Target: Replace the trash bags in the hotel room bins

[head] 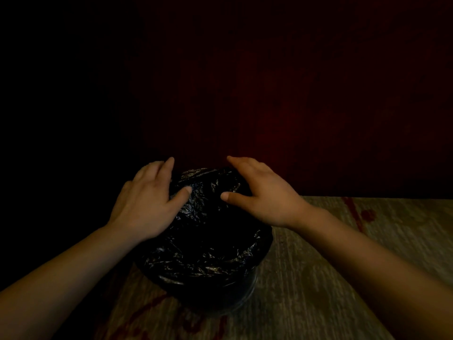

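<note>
Black crinkled trash bag (203, 253) lines the bin (247, 290), which stands on the patterned carpet (318, 266) close to a dark red wall (294, 94). I see my left hand (144, 204) and right hand (264, 195) both at the bag's far edge, each pinching it, thumb inside and fingers draped over the outside.

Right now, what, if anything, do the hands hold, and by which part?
The left hand and right hand pinch the black trash bag by its far edge.
</note>
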A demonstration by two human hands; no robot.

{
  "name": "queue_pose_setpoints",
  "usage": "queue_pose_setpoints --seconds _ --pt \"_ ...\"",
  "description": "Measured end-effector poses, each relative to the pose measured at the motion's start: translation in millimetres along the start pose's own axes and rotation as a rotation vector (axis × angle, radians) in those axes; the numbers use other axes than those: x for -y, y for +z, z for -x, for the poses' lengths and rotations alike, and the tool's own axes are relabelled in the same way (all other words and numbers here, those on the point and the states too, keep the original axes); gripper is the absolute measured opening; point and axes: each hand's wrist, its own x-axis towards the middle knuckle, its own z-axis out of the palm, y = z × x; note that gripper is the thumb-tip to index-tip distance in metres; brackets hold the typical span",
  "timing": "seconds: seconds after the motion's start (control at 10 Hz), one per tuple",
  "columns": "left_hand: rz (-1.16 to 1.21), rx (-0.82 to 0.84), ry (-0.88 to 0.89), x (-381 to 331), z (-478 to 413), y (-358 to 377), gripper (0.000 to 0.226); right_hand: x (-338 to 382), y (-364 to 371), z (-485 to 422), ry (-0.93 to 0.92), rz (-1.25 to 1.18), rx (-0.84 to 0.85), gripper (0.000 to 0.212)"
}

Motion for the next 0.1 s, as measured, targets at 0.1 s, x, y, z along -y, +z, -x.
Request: queue_pose_setpoints --seconds 0.1 --pt "-0.111 0.0 0.019 1.4 0.1 -0.2 0.09 7.4 -2.4 2.7 -0.047 0.171 -0.035 0.078"
